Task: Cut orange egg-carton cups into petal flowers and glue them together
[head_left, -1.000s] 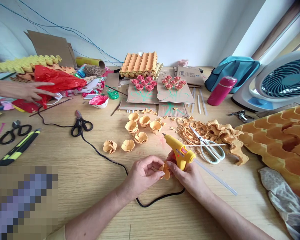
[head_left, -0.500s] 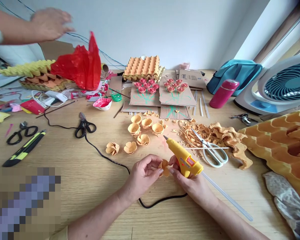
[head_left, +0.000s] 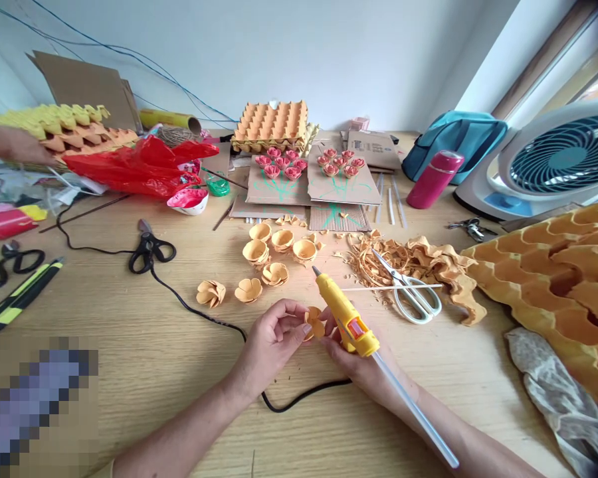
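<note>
Between the fingers of my left hand (head_left: 278,335) is a small orange egg-carton flower (head_left: 315,321), pinched at its left side. My right hand (head_left: 361,362) is closed around a yellow glue gun (head_left: 346,312), its nozzle pointing up and away; a clear glue stick (head_left: 413,408) sticks out of the back. Fingertips of the right hand also seem to touch the flower's right side. Just beyond my hands lie cut flower pieces (head_left: 249,290) and several carton cups (head_left: 256,251). A black cord (head_left: 309,396) curves beneath my wrists.
White-handled scissors (head_left: 416,299) lie by carton scraps (head_left: 386,262) to the right, near a large egg tray (head_left: 553,272). Black scissors (head_left: 149,249) and a utility knife (head_left: 22,295) lie left. Behind are red flowers on cardboard (head_left: 279,189), a red bag (head_left: 134,169) and another person's hand (head_left: 20,145).
The view has shifted slightly right. The other person's hand has come down at the left, and the red bag has sunk flat onto the table. My hands keep their hold on flower and glue gun.
</note>
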`<state>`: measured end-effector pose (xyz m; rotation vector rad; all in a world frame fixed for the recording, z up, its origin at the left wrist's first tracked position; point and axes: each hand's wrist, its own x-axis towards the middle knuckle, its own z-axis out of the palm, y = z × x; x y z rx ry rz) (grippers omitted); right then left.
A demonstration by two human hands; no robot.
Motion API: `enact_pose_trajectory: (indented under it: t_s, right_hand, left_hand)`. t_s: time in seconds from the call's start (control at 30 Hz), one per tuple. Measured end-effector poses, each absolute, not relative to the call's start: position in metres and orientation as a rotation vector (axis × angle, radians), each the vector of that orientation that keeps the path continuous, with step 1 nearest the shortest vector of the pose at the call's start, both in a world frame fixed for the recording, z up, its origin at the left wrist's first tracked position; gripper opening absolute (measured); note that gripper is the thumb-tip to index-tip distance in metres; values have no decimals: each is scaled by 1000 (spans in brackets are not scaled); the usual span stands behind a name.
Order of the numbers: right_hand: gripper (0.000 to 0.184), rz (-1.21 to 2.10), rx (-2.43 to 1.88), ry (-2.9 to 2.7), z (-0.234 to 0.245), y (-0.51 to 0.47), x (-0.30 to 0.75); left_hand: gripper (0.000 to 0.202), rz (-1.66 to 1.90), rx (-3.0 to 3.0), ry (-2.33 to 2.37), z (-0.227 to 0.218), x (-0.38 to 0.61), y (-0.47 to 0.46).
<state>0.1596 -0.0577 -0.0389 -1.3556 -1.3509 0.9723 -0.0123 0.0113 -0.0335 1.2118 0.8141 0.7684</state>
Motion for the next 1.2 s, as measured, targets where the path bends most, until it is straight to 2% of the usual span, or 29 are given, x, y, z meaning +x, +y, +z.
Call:
enact_pose_trajectory:
  t_s: [0.13, 0.4, 0.67, 1.2]
  right_hand:
    - [15, 929, -1392, -1370, -39, -58, 160]
    - [22, 981, -1341, -1357, -43, -62, 163]
    - [27, 1050, -1411, -1354, -44, -61, 165]
    - [22, 1022, -1440, -1376, -42, -59, 165]
  left_hand:
    - [25, 735, 1234, 820, -36, -12, 10]
    - [10, 813, 1756, 980, -32, -12, 6]
    - [11, 758, 1778, 1003, -31, -11, 7]
    - [11, 728, 1896, 1014, -32, -10, 7]
